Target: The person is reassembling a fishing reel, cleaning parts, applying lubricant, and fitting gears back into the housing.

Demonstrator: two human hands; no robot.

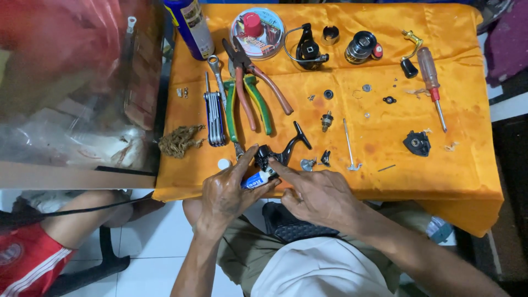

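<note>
From the head view, I see my left hand (228,190) grasping a small white-and-blue tube (257,180) at the near edge of the orange-clothed desk (467,159). My right hand (316,195) pinches the tube's tip against the black metal fishing reel body (275,155). Green-handled pliers (247,104) lie just beyond, a red-handled screwdriver (430,77) well apart.
</note>
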